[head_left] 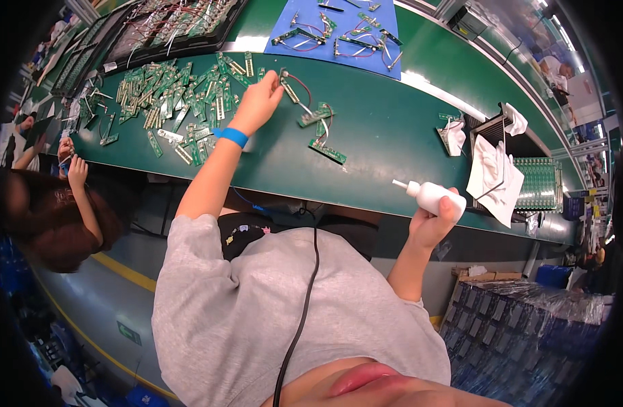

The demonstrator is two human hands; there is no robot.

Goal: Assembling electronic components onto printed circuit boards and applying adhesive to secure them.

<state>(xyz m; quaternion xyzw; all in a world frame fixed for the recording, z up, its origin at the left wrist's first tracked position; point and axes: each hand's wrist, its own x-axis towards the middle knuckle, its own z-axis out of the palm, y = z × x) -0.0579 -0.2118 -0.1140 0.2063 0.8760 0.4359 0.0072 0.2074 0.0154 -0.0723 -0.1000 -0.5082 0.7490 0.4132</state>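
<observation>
My left hand (260, 102), with a blue band on its wrist, reaches over the green tabletop (257, 163). Its fingertips pinch a small green circuit board (291, 90) at its far end, where a red wire comes off. To the right of that hand, two more wired circuit boards, a middle one (315, 115) and a nearer one (327, 151), lie on the table, with red and white wires between them. A white squeeze bottle (437, 197) is in my right hand (431, 227) at the table's near edge. The bottle is tilted, its thin nozzle pointing left.
Left of my left hand spreads a heap of loose green boards (162, 95). Behind it stands a black tray (131, 47) of wired boards. Wired assemblies lie on a blue mat (277, 17). At right are a rack with white gloves (491, 169) and a board stack (539, 183). Another person (53, 210) sits at left.
</observation>
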